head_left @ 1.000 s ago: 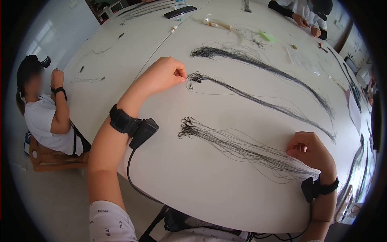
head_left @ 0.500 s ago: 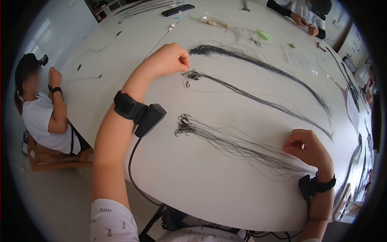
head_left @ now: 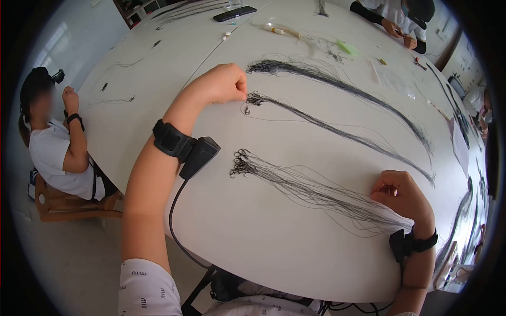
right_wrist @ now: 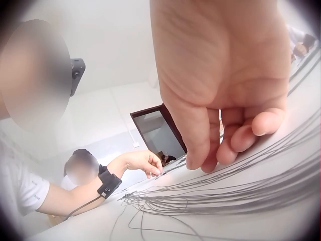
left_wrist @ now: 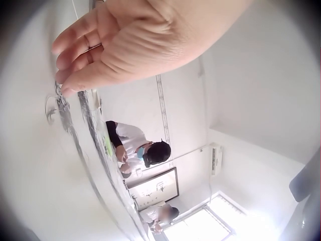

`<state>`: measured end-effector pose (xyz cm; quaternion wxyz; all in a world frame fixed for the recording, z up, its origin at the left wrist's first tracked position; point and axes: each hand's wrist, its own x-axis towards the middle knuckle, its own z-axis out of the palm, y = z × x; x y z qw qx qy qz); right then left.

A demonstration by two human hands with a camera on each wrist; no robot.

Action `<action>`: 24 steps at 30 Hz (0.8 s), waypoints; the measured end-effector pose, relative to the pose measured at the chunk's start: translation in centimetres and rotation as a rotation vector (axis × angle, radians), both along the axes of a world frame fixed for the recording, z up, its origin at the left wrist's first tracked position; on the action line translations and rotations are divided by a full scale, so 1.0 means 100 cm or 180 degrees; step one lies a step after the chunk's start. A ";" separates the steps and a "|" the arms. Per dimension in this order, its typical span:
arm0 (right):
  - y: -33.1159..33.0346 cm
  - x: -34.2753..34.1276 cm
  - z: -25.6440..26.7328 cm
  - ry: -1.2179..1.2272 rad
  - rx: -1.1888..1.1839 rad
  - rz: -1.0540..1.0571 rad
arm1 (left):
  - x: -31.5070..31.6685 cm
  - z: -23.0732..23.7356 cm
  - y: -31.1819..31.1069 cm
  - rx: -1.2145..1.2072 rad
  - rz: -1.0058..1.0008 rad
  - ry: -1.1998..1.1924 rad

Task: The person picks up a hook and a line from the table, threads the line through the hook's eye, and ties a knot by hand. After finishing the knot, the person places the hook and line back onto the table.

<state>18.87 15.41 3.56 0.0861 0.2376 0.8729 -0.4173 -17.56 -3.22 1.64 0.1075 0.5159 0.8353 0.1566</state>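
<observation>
My left hand (head_left: 224, 84) is at the left end of a middle bundle of fish hooks (head_left: 255, 98) tied to dark lines. Its thumb and fingertips pinch at the outermost hook. In the left wrist view, the thumb (left_wrist: 83, 83) meets the hook end of the bundle (left_wrist: 64, 108). One hook (head_left: 246, 111) lies apart just below. My right hand (head_left: 398, 192) rests at the table's right side, fingers loosely curled and holding nothing. Beside it run the lines of a nearer hook bundle (head_left: 316, 195), which pass below its fingertips in the right wrist view.
A thicker hook bundle (head_left: 316, 75) lies beyond the middle one. Farther back are a phone (head_left: 234, 13), a coiled tube (head_left: 274, 30), a green slip (head_left: 348, 47) and a clear bag (head_left: 392, 79). One person (head_left: 58, 137) sits at the left, another (head_left: 398, 21) at the far right.
My left hand rose a little away from the middle bundle's hooks, then came back down to them. My right hand has stayed in place beside the nearer lines.
</observation>
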 end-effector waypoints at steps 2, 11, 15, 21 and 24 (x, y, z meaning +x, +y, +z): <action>0.000 0.000 0.000 0.0028 0.0064 0.0028 | -0.003 0.000 0.000 -0.0079 -0.0012 -0.0057; 0.000 0.000 0.000 0.0038 -0.0008 -0.0002 | 0.005 0.010 -0.002 -0.0436 -0.0017 -0.0585; 0.000 0.001 -0.001 0.0111 -0.0020 0.0016 | 0.007 0.009 -0.001 -0.0456 -0.0029 -0.0687; 0.001 0.001 -0.001 0.0047 0.0080 0.0061 | 0.014 0.010 0.002 -0.0482 0.0144 -0.0675; 0.001 0.001 -0.002 0.0046 0.0030 0.0032 | 0.013 0.007 0.002 -0.0514 0.0177 -0.0605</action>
